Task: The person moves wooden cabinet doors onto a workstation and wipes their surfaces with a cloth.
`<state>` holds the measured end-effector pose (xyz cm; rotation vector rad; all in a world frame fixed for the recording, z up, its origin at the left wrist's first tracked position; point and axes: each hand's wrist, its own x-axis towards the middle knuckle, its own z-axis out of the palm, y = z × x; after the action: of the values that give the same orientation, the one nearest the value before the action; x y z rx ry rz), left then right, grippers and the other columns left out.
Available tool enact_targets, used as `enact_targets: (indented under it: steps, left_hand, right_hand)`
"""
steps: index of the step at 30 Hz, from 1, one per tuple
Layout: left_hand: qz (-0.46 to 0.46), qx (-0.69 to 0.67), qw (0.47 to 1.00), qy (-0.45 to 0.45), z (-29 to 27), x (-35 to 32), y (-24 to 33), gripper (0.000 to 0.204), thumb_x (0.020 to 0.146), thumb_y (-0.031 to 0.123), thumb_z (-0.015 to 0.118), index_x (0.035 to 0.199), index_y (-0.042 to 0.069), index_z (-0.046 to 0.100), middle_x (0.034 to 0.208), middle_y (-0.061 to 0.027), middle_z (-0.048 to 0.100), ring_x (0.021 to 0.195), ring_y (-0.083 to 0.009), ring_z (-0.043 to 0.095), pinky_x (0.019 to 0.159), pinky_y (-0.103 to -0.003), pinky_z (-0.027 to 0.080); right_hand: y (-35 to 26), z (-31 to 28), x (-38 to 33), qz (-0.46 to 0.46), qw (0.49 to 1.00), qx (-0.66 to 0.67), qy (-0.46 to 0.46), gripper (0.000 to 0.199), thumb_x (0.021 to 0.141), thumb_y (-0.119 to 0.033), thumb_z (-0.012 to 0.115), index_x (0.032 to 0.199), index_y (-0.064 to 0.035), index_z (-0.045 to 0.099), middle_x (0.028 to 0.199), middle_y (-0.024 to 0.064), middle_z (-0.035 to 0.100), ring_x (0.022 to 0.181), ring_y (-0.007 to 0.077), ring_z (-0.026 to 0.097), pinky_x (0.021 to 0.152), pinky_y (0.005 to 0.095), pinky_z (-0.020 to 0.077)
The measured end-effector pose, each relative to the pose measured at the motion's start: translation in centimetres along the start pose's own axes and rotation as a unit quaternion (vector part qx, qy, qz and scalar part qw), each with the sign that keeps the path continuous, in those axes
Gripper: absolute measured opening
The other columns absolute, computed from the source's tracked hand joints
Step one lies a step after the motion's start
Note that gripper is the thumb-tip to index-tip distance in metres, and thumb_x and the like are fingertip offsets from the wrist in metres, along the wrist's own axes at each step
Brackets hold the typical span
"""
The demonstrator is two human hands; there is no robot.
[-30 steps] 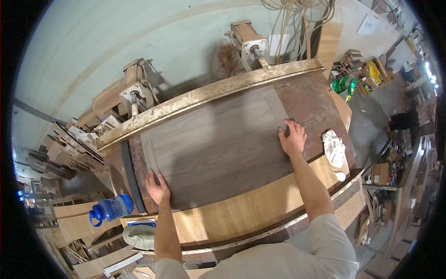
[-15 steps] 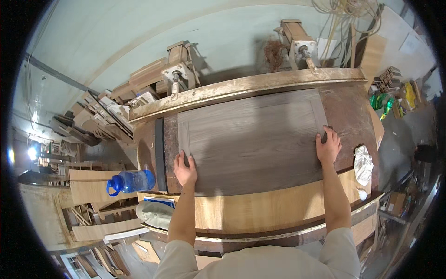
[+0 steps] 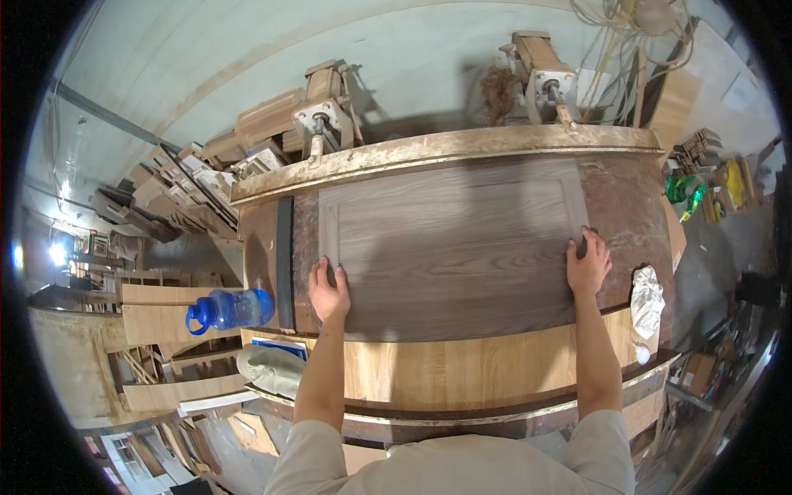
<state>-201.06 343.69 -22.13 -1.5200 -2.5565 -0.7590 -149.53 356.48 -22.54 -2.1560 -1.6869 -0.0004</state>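
Observation:
A grey wood-grain cabinet door (image 3: 454, 247), with raised strips along its short ends, lies flat on the brown workbench top (image 3: 619, 194). My left hand (image 3: 330, 290) holds its left edge, thumb resting toward the inside. At the opposite edge, my right hand (image 3: 588, 264) grips the door, fingers curled over the side. What the fingertips do beneath the edge is hidden. Beyond the door's far side runs a long, worn clamp bar (image 3: 445, 158). Along the near side lies a light wood board (image 3: 462, 373).
A dark strip (image 3: 285, 264) and a blue-capped water bottle (image 3: 231, 310) are left of the door. A pale cap (image 3: 272, 369) sits near the front left corner, a crumpled white cloth (image 3: 647, 302) at the right. Two screw clamps (image 3: 322, 120) stand behind the bar.
The view has shifted slightly. Both hands stay at the door's two ends, and the door still lies by the clamp bar; no clear movement of it shows.

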Motion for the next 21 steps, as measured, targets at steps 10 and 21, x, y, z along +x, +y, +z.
enact_targets:
  steps: [10, 21]
  left_hand:
    - [-0.019, 0.001, 1.0, -0.014, 0.0, 0.1, 0.5, 0.042, 0.093, 0.027, 0.06, 0.128, 0.005, 0.058, 0.124, -0.0222, 0.057, 0.114, -0.0419, 0.054, 0.097, -0.048, 0.044]
    - [-0.006, -0.033, 0.999, -0.028, 0.1, 0.0, 1.1, 0.044, 0.095, 0.029, 0.058, 0.131, 0.004, 0.056, 0.131, -0.0244, 0.053, 0.121, -0.0419, 0.051, 0.101, -0.046, 0.042]
  right_hand:
    - [-0.1, -0.4, 0.3, 0.021, 1.0, 0.005, -0.018, 0.047, 0.083, -0.033, 0.07, 0.127, -0.0219, 0.057, 0.13, 0.0046, 0.056, 0.124, 0.0283, 0.048, 0.105, 0.0494, 0.0327]
    - [0.7, -1.5, 0.5, 0.03, 0.999, 0.037, -0.023, 0.052, 0.083, -0.034, 0.07, 0.131, -0.0229, 0.054, 0.135, 0.0054, 0.053, 0.128, 0.0282, 0.044, 0.107, 0.0491, 0.0305]
